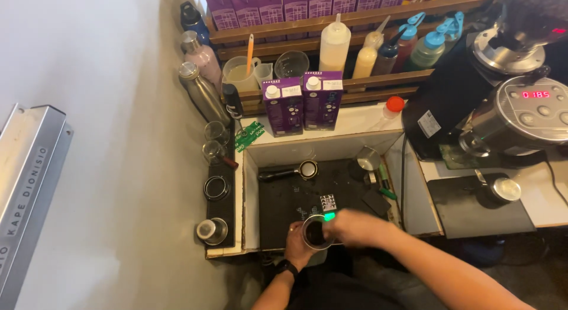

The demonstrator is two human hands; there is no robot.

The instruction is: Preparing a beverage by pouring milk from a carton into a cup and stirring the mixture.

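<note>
My left hand [297,246] grips a round metal filter basket with dark coffee [315,233] at the front edge of a black mat [296,197] in a recessed white tray [251,191]. My right hand [354,226] is over the basket's right rim, blurred, with a small green-lit object [329,216] at its fingertips. A portafilter [290,171] lies at the back of the mat. A small metal pitcher [368,159] stands at the back right.
Two purple cartons [302,100] stand behind the tray, with squeeze bottles [334,46] and flasks [204,91] on wooden shelves. A coffee grinder [503,103] stands at the right over a black mat [473,209]. Glasses and metal rings [216,188] line the left strip.
</note>
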